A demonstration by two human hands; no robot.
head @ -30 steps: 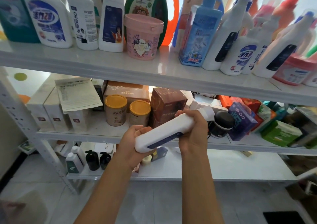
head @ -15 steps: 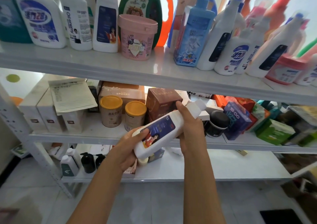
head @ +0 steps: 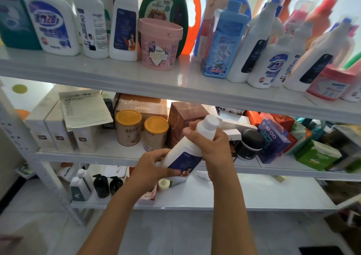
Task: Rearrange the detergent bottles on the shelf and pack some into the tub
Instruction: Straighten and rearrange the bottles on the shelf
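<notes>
Facing crowded shelves (head: 175, 85), keep left hand (head: 150, 167) curled under white bottle (head: 183, 157), right hand (head: 214, 147) wrapped round its neck above, then lift upright toward the pink tub (head: 159, 44).

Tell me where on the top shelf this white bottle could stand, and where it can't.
Bare room on the top shelf lies along the front edge and in the gap between the pink tub and the light blue bottle. The right end, around the white bottles, is packed tight. Both hands hold the white bottle.
</notes>
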